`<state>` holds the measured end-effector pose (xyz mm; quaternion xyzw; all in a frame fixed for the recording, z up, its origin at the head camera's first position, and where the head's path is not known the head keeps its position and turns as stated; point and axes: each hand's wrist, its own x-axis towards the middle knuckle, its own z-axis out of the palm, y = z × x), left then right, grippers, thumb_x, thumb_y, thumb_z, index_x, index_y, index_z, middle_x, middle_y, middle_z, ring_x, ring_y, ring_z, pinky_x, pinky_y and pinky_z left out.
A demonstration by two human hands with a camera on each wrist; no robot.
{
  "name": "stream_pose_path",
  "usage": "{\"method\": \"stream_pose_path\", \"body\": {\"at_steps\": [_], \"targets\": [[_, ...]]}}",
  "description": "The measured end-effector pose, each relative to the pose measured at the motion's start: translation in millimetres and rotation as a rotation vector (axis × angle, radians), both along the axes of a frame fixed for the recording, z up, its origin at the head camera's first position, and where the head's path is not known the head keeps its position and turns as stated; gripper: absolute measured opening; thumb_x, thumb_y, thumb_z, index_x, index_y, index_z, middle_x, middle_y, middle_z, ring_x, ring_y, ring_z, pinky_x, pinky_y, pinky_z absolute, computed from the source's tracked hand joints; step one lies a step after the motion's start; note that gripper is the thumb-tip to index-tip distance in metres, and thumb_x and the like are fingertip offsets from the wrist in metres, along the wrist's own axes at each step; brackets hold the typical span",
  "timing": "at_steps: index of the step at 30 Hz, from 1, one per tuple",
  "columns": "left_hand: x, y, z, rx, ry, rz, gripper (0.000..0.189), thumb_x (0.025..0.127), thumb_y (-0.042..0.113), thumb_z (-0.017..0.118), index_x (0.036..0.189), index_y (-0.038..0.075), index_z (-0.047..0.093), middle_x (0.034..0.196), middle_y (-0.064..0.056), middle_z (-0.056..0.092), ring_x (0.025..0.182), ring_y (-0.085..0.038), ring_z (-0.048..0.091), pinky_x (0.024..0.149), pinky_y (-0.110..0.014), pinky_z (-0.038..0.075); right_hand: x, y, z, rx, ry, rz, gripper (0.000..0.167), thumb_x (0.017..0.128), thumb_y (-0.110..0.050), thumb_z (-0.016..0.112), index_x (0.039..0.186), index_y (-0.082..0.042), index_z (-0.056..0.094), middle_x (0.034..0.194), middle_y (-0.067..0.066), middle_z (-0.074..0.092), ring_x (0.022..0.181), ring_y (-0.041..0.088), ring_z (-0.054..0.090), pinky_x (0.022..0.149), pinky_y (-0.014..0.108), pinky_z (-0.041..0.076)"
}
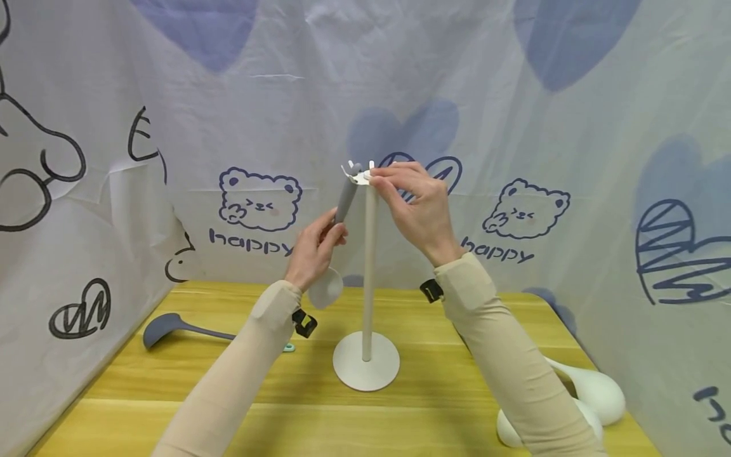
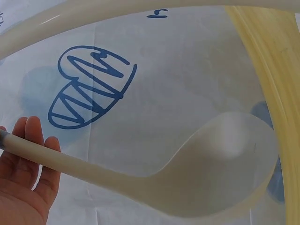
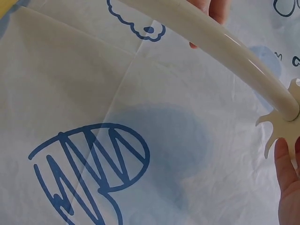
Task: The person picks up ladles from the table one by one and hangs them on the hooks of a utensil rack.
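One smooth white utensil stand, round-based, is seen at centre; its hooked top is pinched by the right hand. One white-bowled ladle is gripped at its shaft by the left hand, just left of the post. On the wood-grained table, one grey-blue ladle is laid lower left, two bulbous white utensils lower right.

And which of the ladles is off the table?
The pale-bowled ladle in the left hand, raised beside the stand; the dark ladle at left and the white ladles at right lie on the table.
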<state>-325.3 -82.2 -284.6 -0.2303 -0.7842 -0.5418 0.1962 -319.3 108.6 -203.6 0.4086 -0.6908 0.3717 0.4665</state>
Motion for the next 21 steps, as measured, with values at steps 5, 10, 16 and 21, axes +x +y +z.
{"method": "stream_pose_path", "body": {"at_steps": [5, 10, 16, 21], "targets": [[-19.2, -1.8, -15.4, 0.015, 0.022, -0.005, 0.028, 0.104, 0.011, 0.047, 0.128, 0.001, 0.057, 0.107, -0.025, 0.065, 0.096, -0.036, 0.065, 0.094, -0.043, 0.056, 0.0, 0, 0.5, 0.000, 0.009, -0.006, 0.013, 0.090, -0.011, 0.071, 0.091, 0.000, 0.078, 0.098, 0.013, 0.076, 0.097, 0.024, 0.067, 0.093, 0.032, 0.052], [-22.9, -0.6, -20.7, 0.033, 0.048, -0.020, 0.023, 0.103, 0.014, 0.050, 0.120, 0.005, 0.061, 0.101, -0.020, 0.067, 0.092, -0.032, 0.067, 0.089, -0.040, 0.058, 0.1, -1, 0.6, -0.008, 0.007, 0.000, 0.013, 0.090, -0.012, 0.071, 0.092, 0.000, 0.078, 0.098, 0.013, 0.076, 0.098, 0.024, 0.067, 0.093, 0.032, 0.052], [-20.8, 1.8, -23.4, 0.012, 0.046, -0.029, 0.022, 0.103, 0.017, 0.050, 0.119, 0.008, 0.061, 0.096, -0.016, 0.068, 0.088, -0.027, 0.068, 0.083, -0.039, 0.059, 0.0, 0, -0.2, -0.013, -0.002, 0.008, 0.013, 0.090, -0.013, 0.071, 0.092, -0.001, 0.078, 0.098, 0.013, 0.076, 0.099, 0.024, 0.067, 0.094, 0.032, 0.052], [-19.3, 2.9, -24.9, 0.020, 0.040, -0.048, 0.021, 0.103, 0.017, 0.050, 0.120, 0.008, 0.061, 0.096, -0.017, 0.068, 0.086, -0.026, 0.067, 0.083, -0.043, 0.058, -0.6, 0, -1.0, -0.011, 0.001, 0.008, 0.013, 0.090, -0.012, 0.071, 0.092, -0.001, 0.078, 0.098, 0.013, 0.076, 0.098, 0.024, 0.067, 0.094, 0.032, 0.052]]}}
